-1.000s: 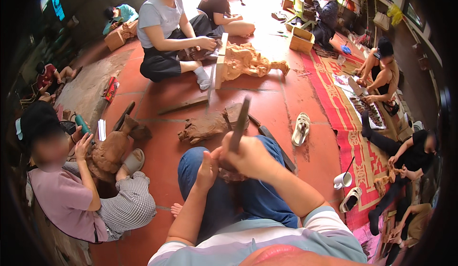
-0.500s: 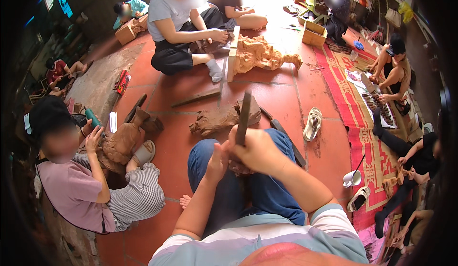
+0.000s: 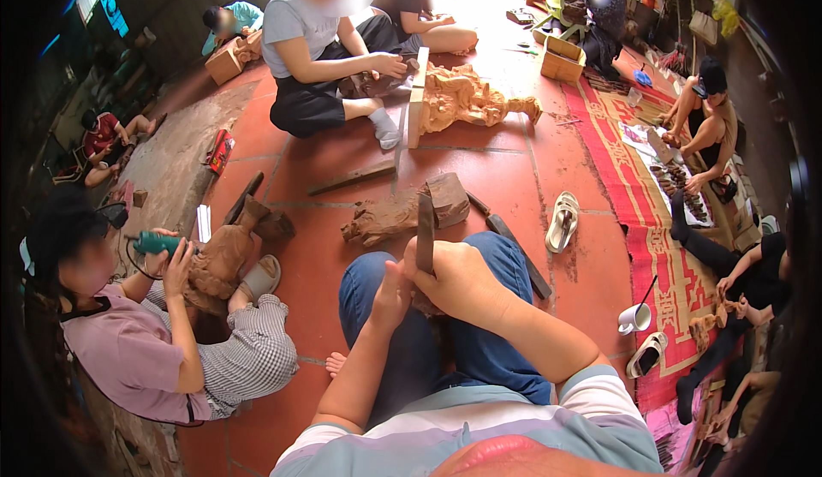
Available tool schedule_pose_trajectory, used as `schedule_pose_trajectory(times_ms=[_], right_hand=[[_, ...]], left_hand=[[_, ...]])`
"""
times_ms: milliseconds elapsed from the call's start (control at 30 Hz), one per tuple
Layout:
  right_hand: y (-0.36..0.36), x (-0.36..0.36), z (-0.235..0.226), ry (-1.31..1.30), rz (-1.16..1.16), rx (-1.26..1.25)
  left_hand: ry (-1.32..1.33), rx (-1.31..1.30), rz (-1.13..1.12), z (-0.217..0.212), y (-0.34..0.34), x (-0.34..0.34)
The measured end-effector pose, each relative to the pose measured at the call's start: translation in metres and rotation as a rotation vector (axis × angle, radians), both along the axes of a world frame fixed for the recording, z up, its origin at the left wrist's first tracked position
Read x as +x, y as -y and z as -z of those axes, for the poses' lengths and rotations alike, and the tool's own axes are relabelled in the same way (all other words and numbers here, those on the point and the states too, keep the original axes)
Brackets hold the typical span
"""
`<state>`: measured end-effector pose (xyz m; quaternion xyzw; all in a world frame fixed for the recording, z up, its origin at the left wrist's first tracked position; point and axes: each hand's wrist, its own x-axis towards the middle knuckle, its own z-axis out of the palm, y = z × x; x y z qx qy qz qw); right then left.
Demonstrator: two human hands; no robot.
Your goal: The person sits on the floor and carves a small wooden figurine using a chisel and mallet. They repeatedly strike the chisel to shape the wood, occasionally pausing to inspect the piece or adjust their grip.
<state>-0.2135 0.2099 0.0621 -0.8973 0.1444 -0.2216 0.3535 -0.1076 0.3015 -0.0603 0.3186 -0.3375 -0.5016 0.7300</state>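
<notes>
My right hand is closed around a dark, flat bar-like tool, which rises upright from the fist. Pressed close beside it on the left is my left hand, fingers bent together; whatever they grip is hidden. Both hands meet above my jean-clad knees. Under them a brown wooden piece shows only in part between my legs. Just beyond my knees lies a rough carved wood figure with a squared block end, on the red tile floor.
Dark long tools lie by my right knee, and a wooden bar farther off. At left a person holds a green power tool against a carving. A large carved figure, sandals and a white mug stand around.
The tool in my right hand has moved slightly left and down. My left hand stays close by. The person at left has leaned farther left, with the power tool now lower and level.
</notes>
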Motion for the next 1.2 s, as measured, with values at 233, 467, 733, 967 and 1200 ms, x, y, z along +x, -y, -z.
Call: schedule_pose_trajectory(times_ms=[233,467,733,967,1200], right_hand=[[-0.003,0.004,0.008,0.088,0.055,-0.062],[-0.003,0.002,0.009,0.035,0.025,0.010],[-0.004,0.002,0.012,0.007,0.020,-0.057],[0.003,0.007,0.006,0.016,0.000,0.008],[0.070,-0.025,0.023,0.283,0.066,0.799]], left_hand=[[0.036,0.103,-0.004,-0.002,-0.002,0.002],[0.048,0.119,-0.070,-0.015,-0.004,-0.006],[0.038,0.177,-0.095,-0.015,-0.004,-0.008],[0.052,0.159,-0.113,-0.003,-0.007,-0.004],[0.141,0.024,-0.033,-0.015,0.004,0.000]])
